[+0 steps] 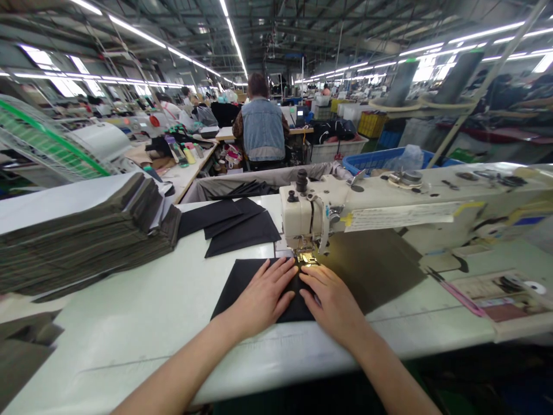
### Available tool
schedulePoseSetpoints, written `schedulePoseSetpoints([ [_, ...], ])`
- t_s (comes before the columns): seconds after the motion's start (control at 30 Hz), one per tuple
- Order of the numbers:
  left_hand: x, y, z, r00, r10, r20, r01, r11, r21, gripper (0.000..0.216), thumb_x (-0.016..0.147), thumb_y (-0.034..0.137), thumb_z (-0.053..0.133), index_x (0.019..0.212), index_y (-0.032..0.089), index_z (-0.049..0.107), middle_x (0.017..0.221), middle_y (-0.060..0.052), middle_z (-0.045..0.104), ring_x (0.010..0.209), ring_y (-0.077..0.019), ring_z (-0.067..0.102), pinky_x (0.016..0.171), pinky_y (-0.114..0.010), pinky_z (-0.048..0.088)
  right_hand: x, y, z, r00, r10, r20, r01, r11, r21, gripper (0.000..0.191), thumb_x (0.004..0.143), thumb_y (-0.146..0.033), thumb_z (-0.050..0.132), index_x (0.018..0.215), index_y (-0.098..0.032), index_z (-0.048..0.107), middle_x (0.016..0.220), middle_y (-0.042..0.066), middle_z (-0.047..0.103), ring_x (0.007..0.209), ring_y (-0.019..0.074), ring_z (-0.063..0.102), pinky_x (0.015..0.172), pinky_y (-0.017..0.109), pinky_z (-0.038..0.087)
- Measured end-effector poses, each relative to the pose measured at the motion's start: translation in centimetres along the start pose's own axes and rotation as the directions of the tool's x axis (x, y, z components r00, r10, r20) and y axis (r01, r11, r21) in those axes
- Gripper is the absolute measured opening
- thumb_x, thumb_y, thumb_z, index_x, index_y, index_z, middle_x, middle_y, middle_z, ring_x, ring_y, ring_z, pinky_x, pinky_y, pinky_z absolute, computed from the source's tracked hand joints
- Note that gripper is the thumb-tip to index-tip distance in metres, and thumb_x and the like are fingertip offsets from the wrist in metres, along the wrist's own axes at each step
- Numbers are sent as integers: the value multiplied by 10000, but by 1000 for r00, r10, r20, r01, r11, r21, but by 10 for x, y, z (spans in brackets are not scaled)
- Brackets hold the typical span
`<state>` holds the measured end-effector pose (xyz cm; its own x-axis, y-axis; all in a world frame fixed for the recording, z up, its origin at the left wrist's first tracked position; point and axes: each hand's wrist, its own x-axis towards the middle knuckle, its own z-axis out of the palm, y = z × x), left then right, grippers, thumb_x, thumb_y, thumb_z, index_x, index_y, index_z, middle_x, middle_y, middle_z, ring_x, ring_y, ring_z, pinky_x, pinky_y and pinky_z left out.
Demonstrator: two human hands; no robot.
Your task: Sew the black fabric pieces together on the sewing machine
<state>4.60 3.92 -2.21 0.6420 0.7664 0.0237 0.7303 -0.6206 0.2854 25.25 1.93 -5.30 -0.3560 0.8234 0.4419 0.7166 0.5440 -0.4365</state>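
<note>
A black fabric piece lies flat on the white sewing table, its far edge under the presser foot of a cream sewing machine. My left hand presses flat on the fabric, fingers stretched toward the needle. My right hand lies flat beside it on the same fabric, fingers together, just in front of the lit needle area. The two hands almost touch.
A tall stack of dark fabric pieces sits at the left. More black pieces lie behind the fabric. A large dark sheet spreads right of the machine. A person in a denim vest sits ahead, back turned.
</note>
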Motion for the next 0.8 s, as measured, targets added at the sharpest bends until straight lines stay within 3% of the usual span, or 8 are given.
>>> schedulePoseSetpoints([
  [0.17, -5, 5, -3, 999, 33, 2, -33, 999, 10, 491, 1009, 241, 474, 1496, 190, 432, 1596, -105, 373, 1500, -279, 291, 1204, -577, 247, -10, -3, -9, 998, -61, -19, 61, 998, -15, 232, 937, -189, 579, 1141, -172, 689, 1204, 116, 706, 1132, 265, 643, 1042, 495, 504],
  [0.3, -23, 19, -4, 963, 267, 38, -264, 963, -57, 500, 952, 93, 454, 1433, 213, 518, 1519, -79, 499, 1439, -245, 414, 1212, -493, 295, -34, -8, -21, 990, -141, -26, 142, 989, 37, 186, 966, -206, 551, 1080, -205, 698, 1138, 85, 731, 1072, 229, 669, 1008, 443, 525],
  [0.37, -29, 22, -3, 947, 320, 40, -317, 946, -70, 504, 939, 97, 480, 1429, 210, 525, 1496, -89, 525, 1425, -247, 435, 1210, -466, 311, -43, -9, -24, 988, -151, -25, 152, 988, 40, 204, 977, -210, 534, 1111, -211, 688, 1139, 77, 732, 1075, 221, 668, 1023, 442, 512],
  [0.5, -27, 14, -2, 954, 299, 17, -298, 953, -50, 500, 938, 109, 486, 1428, 195, 530, 1496, -107, 522, 1425, -266, 432, 1204, -503, 310, -38, -6, -23, 990, -142, -6, 142, 990, 2, 209, 982, -234, 544, 1130, -211, 690, 1140, 76, 734, 1062, 227, 662, 1027, 461, 495],
  [0.8, 7, -26, -8, 960, 274, -50, -277, 958, -67, 437, 946, 121, 491, 1355, 220, 606, 1460, -91, 562, 1370, -246, 499, 1179, -501, 343, 8, 7, -12, 998, -54, 38, 56, 996, -63, 139, 952, -247, 618, 1032, -225, 730, 1095, 72, 710, 1011, 225, 632, 914, 405, 496],
])
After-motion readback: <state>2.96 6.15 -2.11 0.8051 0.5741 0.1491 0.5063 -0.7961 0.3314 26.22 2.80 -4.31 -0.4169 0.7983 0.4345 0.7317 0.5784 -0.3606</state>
